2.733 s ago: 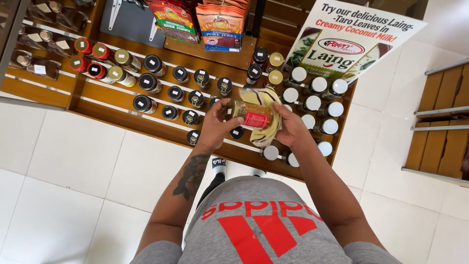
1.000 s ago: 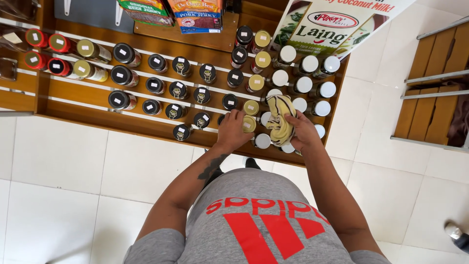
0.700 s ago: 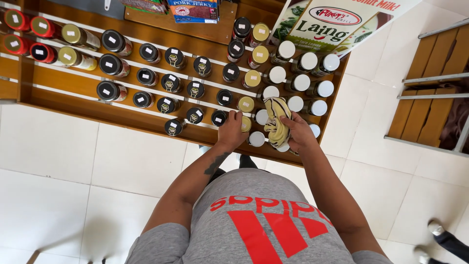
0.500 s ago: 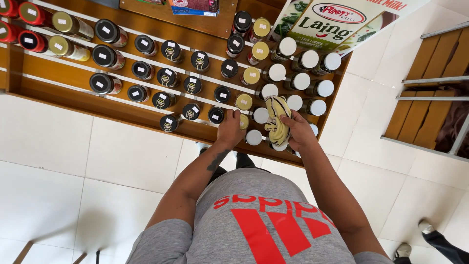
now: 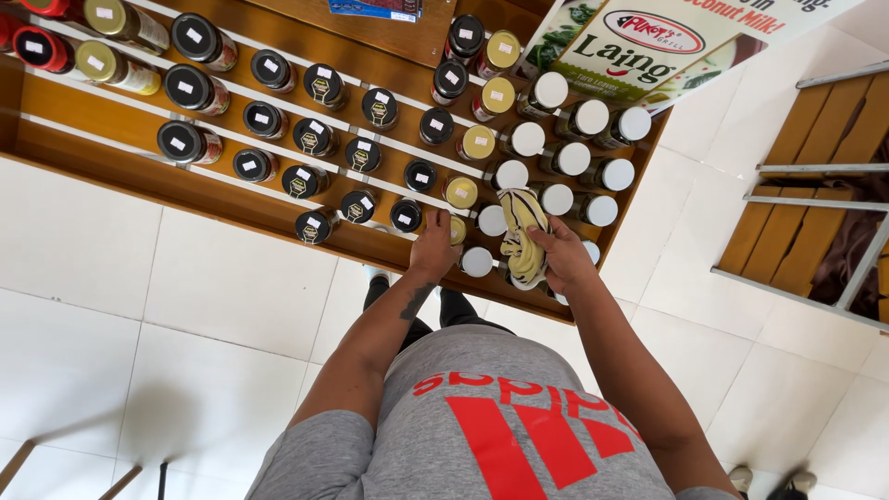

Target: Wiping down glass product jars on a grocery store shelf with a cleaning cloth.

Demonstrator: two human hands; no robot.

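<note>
On wooden shelf [image 5: 231, 199], left hand [image 5: 435, 245] on gold-lidded jar [image 5: 457, 231], right hand [image 5: 562, 255] — crumpled cloth [image 5: 521, 236]

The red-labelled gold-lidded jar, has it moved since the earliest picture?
Yes. Then both hands held it above the wooden shelf; now the left hand rests on it in the front row.

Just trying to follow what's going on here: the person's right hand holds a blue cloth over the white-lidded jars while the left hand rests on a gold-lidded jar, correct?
Not quite: the cloth is yellowish with dark stripes, not blue, as the head view shows. The rest holds: the right hand holds it over the white-lidded jars, and the left hand rests on a gold-lidded jar.
</note>
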